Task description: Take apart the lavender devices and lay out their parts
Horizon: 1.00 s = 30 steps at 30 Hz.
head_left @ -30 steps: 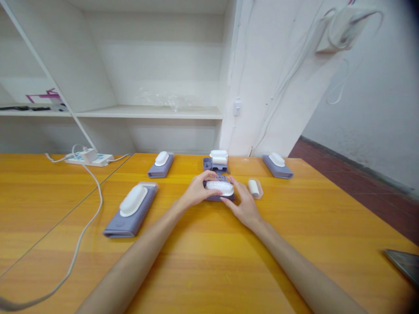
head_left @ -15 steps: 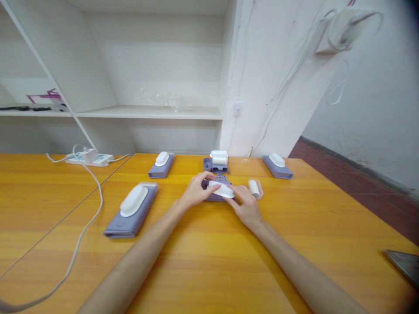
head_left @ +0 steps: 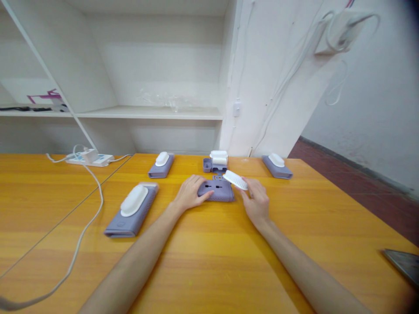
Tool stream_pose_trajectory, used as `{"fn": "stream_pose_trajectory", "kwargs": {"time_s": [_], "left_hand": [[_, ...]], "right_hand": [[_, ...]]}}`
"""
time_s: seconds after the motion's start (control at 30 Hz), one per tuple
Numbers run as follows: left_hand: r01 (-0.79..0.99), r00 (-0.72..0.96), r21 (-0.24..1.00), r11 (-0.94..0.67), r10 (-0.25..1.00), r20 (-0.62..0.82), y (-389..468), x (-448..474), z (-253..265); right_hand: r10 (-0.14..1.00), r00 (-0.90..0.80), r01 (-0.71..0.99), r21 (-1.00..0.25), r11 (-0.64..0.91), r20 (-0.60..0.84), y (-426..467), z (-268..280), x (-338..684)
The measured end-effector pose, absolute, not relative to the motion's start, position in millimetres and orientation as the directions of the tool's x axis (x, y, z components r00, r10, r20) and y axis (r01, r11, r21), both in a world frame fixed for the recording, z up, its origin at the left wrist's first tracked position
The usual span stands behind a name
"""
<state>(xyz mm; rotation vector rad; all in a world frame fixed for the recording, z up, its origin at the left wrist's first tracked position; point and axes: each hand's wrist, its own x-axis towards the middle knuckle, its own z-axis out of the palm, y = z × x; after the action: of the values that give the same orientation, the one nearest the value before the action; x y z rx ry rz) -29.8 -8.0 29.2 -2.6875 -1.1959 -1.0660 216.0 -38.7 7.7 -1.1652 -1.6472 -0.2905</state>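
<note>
The hands meet near the middle of the frame: the left hand [head_left: 191, 192] grips the left end of a purple block [head_left: 221, 192], its thumb along the near edge and its fingers toward the far side, while the right hand [head_left: 257, 201] pinches a white brush [head_left: 234, 179] between thumb and fingers. The purple block lies flat on the counter [head_left: 203, 261], between the two hands, its top showing two dark slots. The white brush is held up at the block's far right corner, to the left of the right hand's fingertips, tilted so its left end sits higher and its ribbed or bristled side shows.

From the left, a white power strip [head_left: 89, 158] lies along the back of the counter, and a pale cable [head_left: 98, 196] curves down toward the lower left corner. Left of centre rests a large-looking purple case [head_left: 126, 224] with a white oval piece [head_left: 133, 201] on top; above it in the frame is a similar purple holder [head_left: 160, 172]. Just behind the block stands an open purple unit [head_left: 219, 168] bearing white rollers [head_left: 218, 157]. Another purple body [head_left: 279, 172] lies toward the right, and a dark flat object [head_left: 402, 261] at the lower right edge.
</note>
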Motion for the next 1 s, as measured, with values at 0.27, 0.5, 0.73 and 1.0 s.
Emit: {"fn": "stream_pose_trajectory", "kwargs": {"time_s": [0.27,0.5,0.73,1.0], "left_hand": [[0.674,0.472,0.238,-0.7,0.655,0.591,-7.6,-30.4,27.2],[0.675,0.471,0.238,-0.698,0.656,0.59,-8.3,-30.1,28.3],[0.678,0.467,0.242,-0.694,0.66,0.588,-9.5,-29.3,29.3],[0.675,0.46,0.252,-0.693,0.663,0.59,-9.9,-29.0,29.6]], "right_hand": [[0.535,-0.028,0.946,-0.15,0.287,0.845,-40.9,13.5,227.2],[0.661,-0.106,0.977,-0.046,0.208,0.743,-43.2,15.2,222.4],[0.744,-0.157,0.982,0.027,0.184,0.649,-47.8,16.6,217.6],[0.729,-0.237,0.967,0.083,0.242,0.642,-47.6,17.7,212.4]]}}
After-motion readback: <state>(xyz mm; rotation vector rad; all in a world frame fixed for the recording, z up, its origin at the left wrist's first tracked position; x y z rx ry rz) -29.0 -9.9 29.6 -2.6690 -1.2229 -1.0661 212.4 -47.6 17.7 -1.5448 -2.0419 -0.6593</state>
